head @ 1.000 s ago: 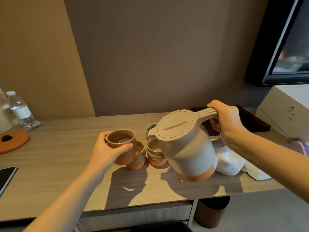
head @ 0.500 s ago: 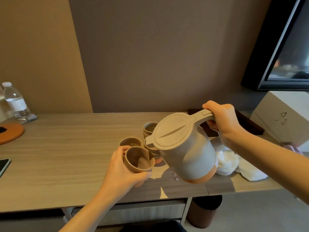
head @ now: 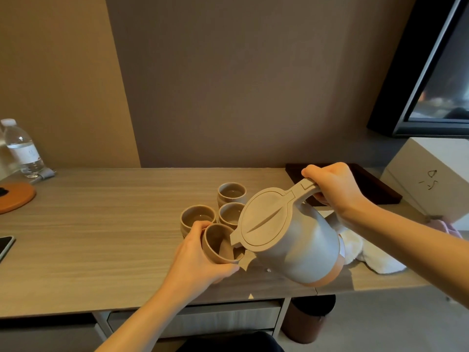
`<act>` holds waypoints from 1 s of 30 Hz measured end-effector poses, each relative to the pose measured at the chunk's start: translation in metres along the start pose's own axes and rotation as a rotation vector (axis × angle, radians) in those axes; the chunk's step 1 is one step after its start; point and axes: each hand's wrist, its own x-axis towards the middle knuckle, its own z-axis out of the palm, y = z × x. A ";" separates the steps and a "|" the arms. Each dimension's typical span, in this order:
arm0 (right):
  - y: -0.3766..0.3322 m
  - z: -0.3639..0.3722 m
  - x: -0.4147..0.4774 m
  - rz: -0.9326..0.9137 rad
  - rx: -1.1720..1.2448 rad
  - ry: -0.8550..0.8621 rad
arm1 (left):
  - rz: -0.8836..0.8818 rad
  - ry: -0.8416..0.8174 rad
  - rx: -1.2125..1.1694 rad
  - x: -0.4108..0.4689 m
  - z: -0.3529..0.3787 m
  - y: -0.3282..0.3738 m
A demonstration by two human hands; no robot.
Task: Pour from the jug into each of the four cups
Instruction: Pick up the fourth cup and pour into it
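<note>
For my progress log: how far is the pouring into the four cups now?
Done, maybe: three cups stand on the table; whether they are filled is hard to tell. In hand: the left hand holds the fourth cup at the spout of the jug, tipped by the right hand. Left: at least this cup.

Materials / finish, mostly matt

Jug (head: 299,245): matt grey plastic look, smooth; lid (head: 266,219) matt beige, finely grainy; base band (head: 330,275) matt terracotta. Cups (head: 232,193) and held cup (head: 219,243): matt beige, ceramic look, slight sheen inside. Desk (head: 101,224): light wood-grain, smooth, low sheen, can't tell veneer or laminate. Towel (head: 368,255): white fluffy cloth. Tray (head: 375,189): dark, wood look. Box (head: 431,174): matt white card. Bottle (head: 21,148): clear plastic, paper label. Phone (head: 5,246) and screen (head: 444,72): glossy. Pad (head: 15,199): matt orange.
</note>
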 end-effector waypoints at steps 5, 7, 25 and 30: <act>-0.001 0.003 0.003 -0.019 -0.040 -0.038 | 0.011 0.001 0.060 0.002 0.004 -0.006; -0.003 0.004 0.004 -0.041 -0.056 -0.047 | 0.014 0.006 0.072 0.001 0.005 -0.008; -0.007 0.019 0.003 -0.213 -0.271 -0.101 | -0.004 -0.030 0.085 -0.003 0.012 -0.016; -0.006 0.022 0.004 -0.220 -0.303 -0.110 | -0.005 -0.032 0.080 -0.003 0.013 -0.016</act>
